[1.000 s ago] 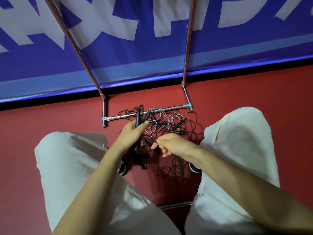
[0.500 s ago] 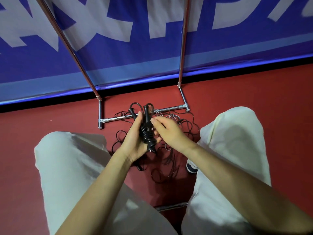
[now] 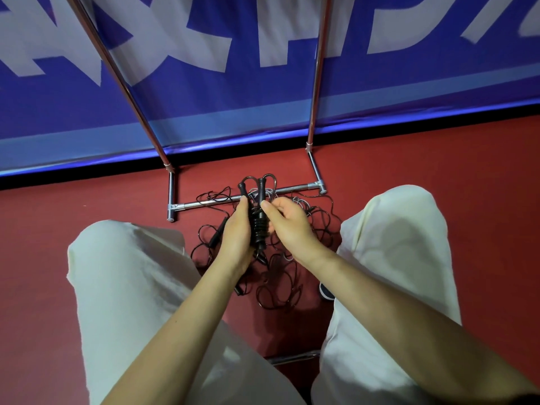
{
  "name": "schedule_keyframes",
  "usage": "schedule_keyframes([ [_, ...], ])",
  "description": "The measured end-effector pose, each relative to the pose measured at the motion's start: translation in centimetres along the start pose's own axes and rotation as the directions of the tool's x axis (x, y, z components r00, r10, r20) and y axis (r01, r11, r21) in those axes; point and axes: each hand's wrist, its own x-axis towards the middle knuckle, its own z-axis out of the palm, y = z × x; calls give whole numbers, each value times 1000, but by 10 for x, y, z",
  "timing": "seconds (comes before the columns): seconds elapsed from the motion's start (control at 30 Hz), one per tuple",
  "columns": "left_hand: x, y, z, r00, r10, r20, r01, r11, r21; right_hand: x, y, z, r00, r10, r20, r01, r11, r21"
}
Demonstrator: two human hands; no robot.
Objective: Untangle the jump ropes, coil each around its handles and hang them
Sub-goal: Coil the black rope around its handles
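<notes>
A black jump rope (image 3: 259,226) is held upright between my hands, its two handles side by side and its cord wound in coils around them. My left hand (image 3: 236,232) grips the handles from the left. My right hand (image 3: 287,222) touches the coils from the right, thumb and fingers on the bundle. Below them a tangle of thin black and grey ropes (image 3: 280,282) lies on the red floor, with a loose black handle (image 3: 217,236) at its left.
A chrome rack (image 3: 210,202) stands ahead, its base bar on the floor and two uprights rising against a blue banner. My knees in pale trousers flank the tangle. A shoe tip (image 3: 326,291) shows at the right.
My left hand has lifted the black handles off the pile and my right hand has come onto them. The cord now sits coiled around the handles.
</notes>
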Motion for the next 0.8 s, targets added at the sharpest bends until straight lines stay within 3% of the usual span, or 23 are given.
schedule_keyframes([
  [0.07,-4,-2,1,998,45,53,-47,998,33,5,2,0,997,7,-83,-3,999,47],
  [0.17,-9,-7,1,981,130,146,-161,961,225,6,-1,-3,991,11,-132,3,995,103],
  [0.37,-2,-7,-9,952,163,259,-254,894,370,9,-10,-17,983,182,-10,-165,910,380],
  [0.43,-3,-7,-11,939,160,306,-282,866,414,11,-10,-19,978,208,-8,-188,897,399],
  [0.8,-13,-10,-11,898,147,415,-276,923,270,11,-15,-32,972,148,180,-212,883,419],
])
